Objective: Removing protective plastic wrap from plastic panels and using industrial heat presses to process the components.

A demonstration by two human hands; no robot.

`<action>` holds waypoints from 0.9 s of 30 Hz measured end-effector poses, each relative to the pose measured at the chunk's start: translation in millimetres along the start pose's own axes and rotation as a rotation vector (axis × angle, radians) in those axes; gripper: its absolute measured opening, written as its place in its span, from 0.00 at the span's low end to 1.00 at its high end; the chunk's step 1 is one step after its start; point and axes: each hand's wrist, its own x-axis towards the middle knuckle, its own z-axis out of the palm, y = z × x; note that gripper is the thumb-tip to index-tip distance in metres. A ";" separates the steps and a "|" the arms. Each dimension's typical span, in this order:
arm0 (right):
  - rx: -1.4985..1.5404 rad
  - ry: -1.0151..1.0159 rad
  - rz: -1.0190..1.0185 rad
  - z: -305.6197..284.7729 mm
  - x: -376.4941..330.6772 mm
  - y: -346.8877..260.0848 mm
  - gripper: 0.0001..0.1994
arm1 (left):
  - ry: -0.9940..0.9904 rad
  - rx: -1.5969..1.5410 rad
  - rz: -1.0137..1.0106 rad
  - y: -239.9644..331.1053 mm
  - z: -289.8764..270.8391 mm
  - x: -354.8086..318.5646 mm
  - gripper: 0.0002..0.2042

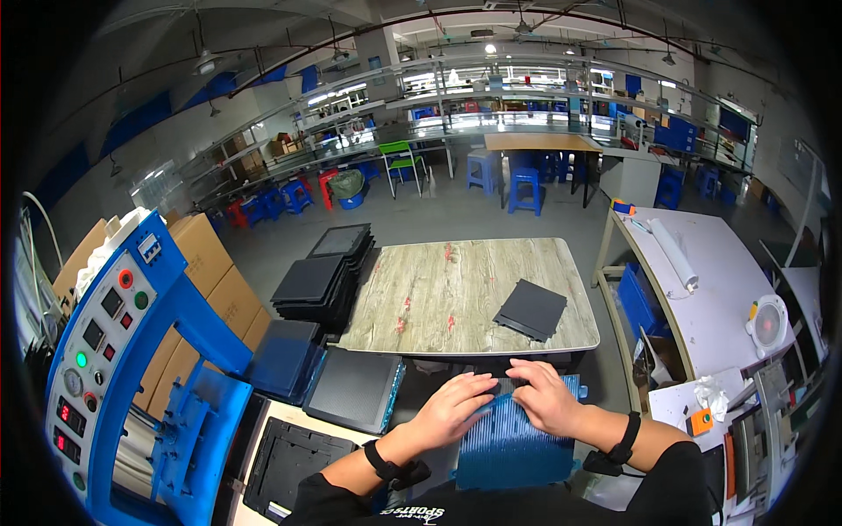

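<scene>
A blue, glossy ribbed panel (516,449), apparently film-covered, is in front of my body. My left hand (454,408) is at its upper left edge, fingers together and bent over the edge. My right hand (548,401) grips the upper right part, its fingers curled and the thumb turned inward. Between the hands a small dark strip of the panel's top edge shows. The fingertips partly cover each other's work, so the exact pinch is hidden. Dark straps circle both wrists.
Ahead stands a wood-patterned table (421,294) with thin black sheets (531,309) on it. Black panels (307,285) are stacked to its left, beside a film-edged panel pile (355,386). A blue press machine (197,438) is at left; a white bench (702,263) is at right.
</scene>
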 end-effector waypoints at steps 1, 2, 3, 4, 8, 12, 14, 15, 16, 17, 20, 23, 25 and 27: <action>-0.094 -0.012 -0.107 -4.2 0.5 -2.3 0.07 | 0.023 -0.032 -0.011 -0.2 0.0 1.4 0.18; -0.126 -0.026 -0.155 -1.6 -6.0 -2.5 0.07 | 0.013 -0.029 0.009 -1.9 -1.5 2.6 0.18; -0.126 -0.028 -0.149 -2.2 -9.0 -5.3 0.07 | 0.011 -0.036 0.009 -2.7 -3.0 2.4 0.18; -0.176 -0.028 -0.217 -3.8 -11.0 -9.1 0.06 | -0.005 -0.029 0.006 -3.3 -4.6 1.4 0.18; -0.237 0.002 -0.306 -7.1 -14.9 -14.7 0.04 | -0.031 0.007 -0.030 5.7 -11.5 12.8 0.20; -0.185 0.030 -0.277 -9.2 -12.4 -12.1 0.05 | -0.087 0.077 -0.020 8.9 -14.5 19.8 0.18; -0.148 0.046 -0.232 -7.9 -13.0 -8.1 0.07 | -0.102 0.086 -0.006 7.8 -11.9 19.2 0.14; -0.148 0.046 -0.234 -9.5 -12.0 -7.9 0.07 | -0.100 0.087 -0.006 7.5 -11.5 18.2 0.14; -0.115 0.043 -0.200 -12.0 -10.3 -7.1 0.08 | -0.091 0.038 -0.006 6.7 -11.6 17.5 0.13; -0.082 0.040 -0.166 -14.5 -8.4 -5.8 0.08 | -0.082 -0.011 -0.005 5.9 -11.4 16.4 0.11; -0.071 0.055 -0.021 -13.6 -5.3 0.6 0.23 | -0.090 -0.059 -0.026 0.8 -8.8 7.1 0.12; 0.060 -0.238 0.461 -25.3 2.6 9.7 0.33 | -0.097 -0.030 0.010 9.0 -8.0 7.9 0.10; 0.082 -0.414 0.437 -30.6 6.6 26.3 0.22 | -0.108 0.010 0.056 9.2 -9.7 9.9 0.15; 0.213 -0.400 0.537 -45.5 8.7 31.5 0.16 | -0.033 0.046 -0.105 13.3 -20.6 12.3 0.27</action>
